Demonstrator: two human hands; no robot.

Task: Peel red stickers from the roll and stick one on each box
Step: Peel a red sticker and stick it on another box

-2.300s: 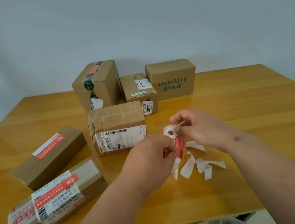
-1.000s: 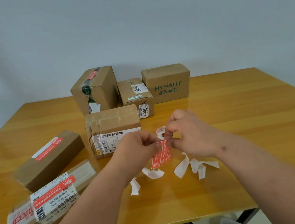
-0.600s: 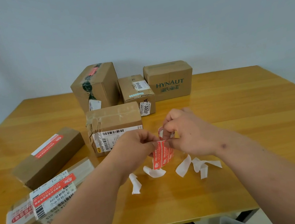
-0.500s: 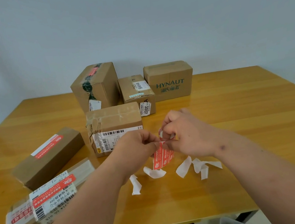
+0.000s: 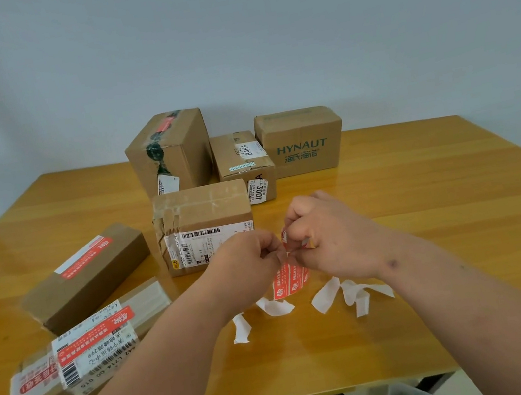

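Pinching a half-peeled red sticker at frame centre, the left hand and right hand, which grips the roll, could let it curl and stick to itself.

Six cardboard boxes are counted on the desk; one sticker roll, one hanging red sticker and roughly four white backing strips are listed.

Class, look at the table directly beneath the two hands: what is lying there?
Curled white paper strips lie on the table under the left hand and right hand. A red sticker hangs from the fingers. Whatever lies beneath the forearms is covered.
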